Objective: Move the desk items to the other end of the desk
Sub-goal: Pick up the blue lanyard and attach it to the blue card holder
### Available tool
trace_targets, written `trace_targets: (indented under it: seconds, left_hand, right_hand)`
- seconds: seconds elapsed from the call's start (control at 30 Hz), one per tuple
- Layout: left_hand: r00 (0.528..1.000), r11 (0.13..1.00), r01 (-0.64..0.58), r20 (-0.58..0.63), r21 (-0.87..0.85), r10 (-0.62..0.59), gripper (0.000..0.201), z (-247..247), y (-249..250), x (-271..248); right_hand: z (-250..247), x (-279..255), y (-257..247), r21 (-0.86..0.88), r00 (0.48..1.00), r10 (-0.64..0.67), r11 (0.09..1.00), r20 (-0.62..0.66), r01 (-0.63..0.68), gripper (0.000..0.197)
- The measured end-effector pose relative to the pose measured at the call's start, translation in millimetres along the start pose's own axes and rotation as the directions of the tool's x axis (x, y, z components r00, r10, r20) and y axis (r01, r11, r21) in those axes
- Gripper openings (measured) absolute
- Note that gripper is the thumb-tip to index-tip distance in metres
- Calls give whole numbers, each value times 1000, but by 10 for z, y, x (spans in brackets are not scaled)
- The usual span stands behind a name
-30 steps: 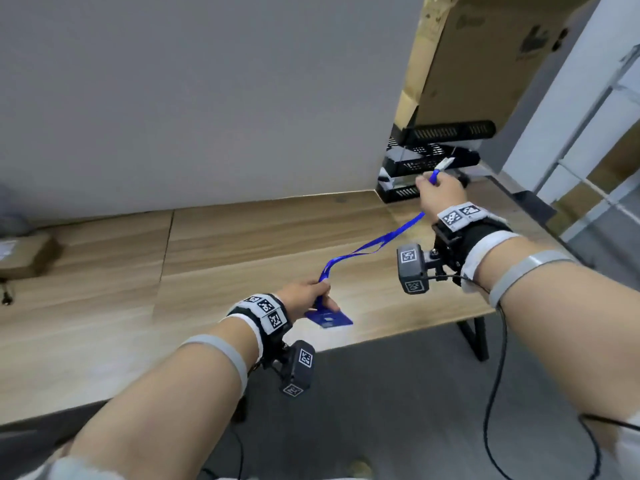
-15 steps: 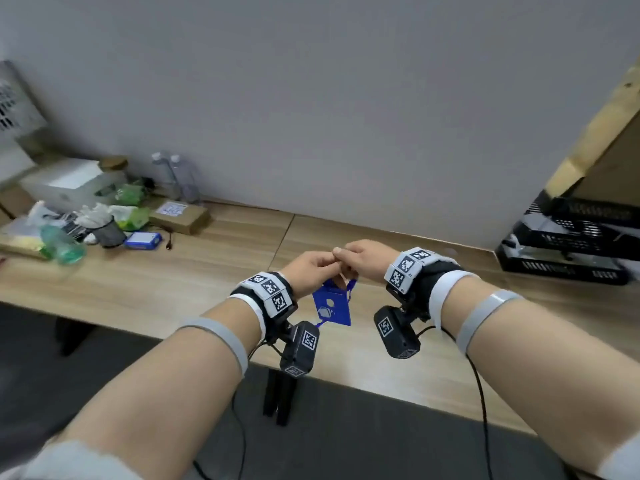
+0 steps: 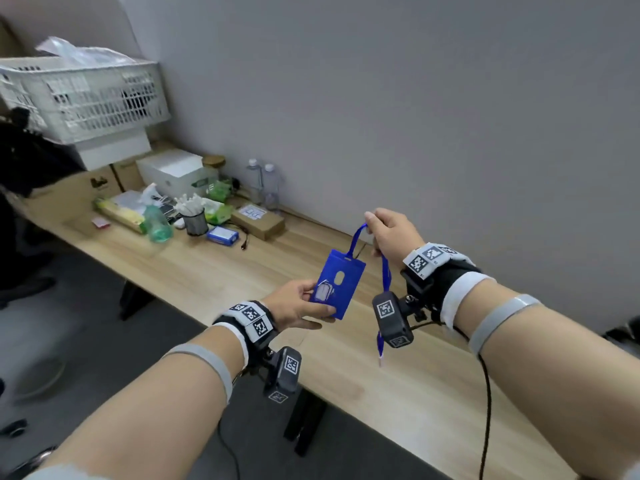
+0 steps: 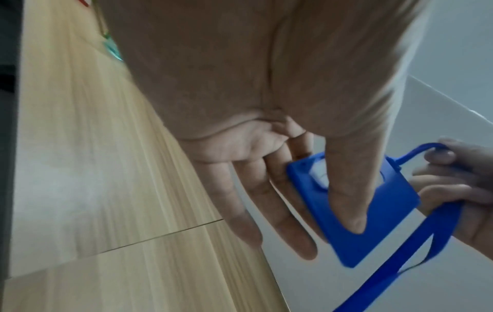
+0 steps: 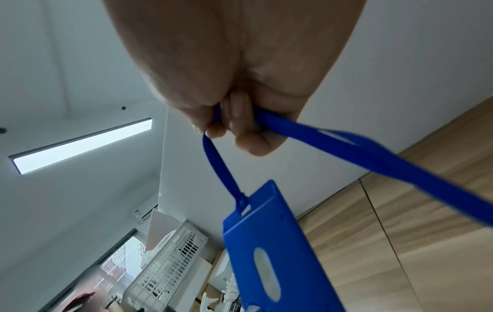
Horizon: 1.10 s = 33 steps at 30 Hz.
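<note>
- The blue badge holder (image 3: 337,289) is held up in the air over the front part of the wooden desk (image 3: 214,271), not resting on anything — so it's mid-carry by the look of it.
- It's pinched by the left hand (image 3: 294,308): in the left wrist view the thumb is pressed flat across the face and the fingers are laid behind it. Probably gripped that way so the card doesn't swing or spin.
- The blue lanyard (image 3: 384,271) is gathered in the right hand (image 3: 391,233), fingers curled tight around the strap just above the clip. A short taut bit runs down to the holder's slot, and the rest is left hanging in a loop below the wrist camera.
- 2 hands for 1 floppy item makes sense — the strap is kept off the desk so it can't be dragged through other stuff.
- A cluster of items is seen at the far left end of the desk: a pen cup (image 3: 194,221), a green spray bottle (image 3: 157,225), a flat cardboard box (image 3: 258,220), 2 water bottles (image 3: 263,183) against the wall, plus a white basket (image 3: 83,98) stacked on boxes.
- Best guess: the badge is meant to be set down beside that pile, though the exact spot can't be told from here.
- The dangling loop end should be watched — it could get snagged on the wrist camera mount.
</note>
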<state>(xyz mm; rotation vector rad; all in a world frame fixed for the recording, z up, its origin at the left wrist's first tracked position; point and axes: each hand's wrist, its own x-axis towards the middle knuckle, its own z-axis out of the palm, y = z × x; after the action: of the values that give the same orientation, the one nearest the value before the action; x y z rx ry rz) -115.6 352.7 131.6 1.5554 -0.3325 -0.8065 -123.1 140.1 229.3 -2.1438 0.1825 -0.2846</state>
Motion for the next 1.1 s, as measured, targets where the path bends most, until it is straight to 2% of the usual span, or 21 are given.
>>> trace_targets:
  seconds: [0.17, 0.27, 0.37, 0.5, 0.6, 0.8, 0.9, 1.0, 1.1]
  left_hand:
    - [990, 979, -76, -133, -190, 51, 30, -296, -30, -11]
    - [975, 907, -145, -214, -395, 62, 32, -507, 84, 35]
    - [973, 842, -201, -198, -500, 115, 26, -717, 240, 3]
    - [975, 784, -216, -167, -582, 145, 19, -924, 335, -77]
    - [973, 793, -227, -170, -565, 157, 15, -991, 368, -90]
    - [932, 808, -317, -321, -496, 169, 17, -1101, 396, -39]
    - [910, 818, -349, -374, -457, 179, 18, -1164, 377, -36]
    - [879, 854, -368, -437, -368, 191, 17, -1207, 364, -38]
    - [837, 893, -373, -507, -252, 207, 10, -1252, 330, -33]
  right_hand:
    - [189, 229, -2, -10, 997, 62, 998, -43, -62, 32]
    - [375, 308, -3, -30, 996, 85, 996, -7, -85, 28]
    - [595, 334, -37, -31, 993, 118, 993, 24, -117, 24]
    - [948, 365, -66, -21, 994, 106, 994, 41, -105, 23]
    - [1238, 342, -125, 34, 992, 96, 994, 79, -99, 20]
    - [1533, 193, -335, 50, 972, -50, 998, 229, 39, 12]
    - [1556, 202, -345, 35, 939, -27, 999, 343, 16, 7]
    - [1564, 238, -274, 62, 892, 46, 995, 449, -83, 16]
    - [1543, 267, -259, 32, 853, 3, 999, 522, -23, 21]
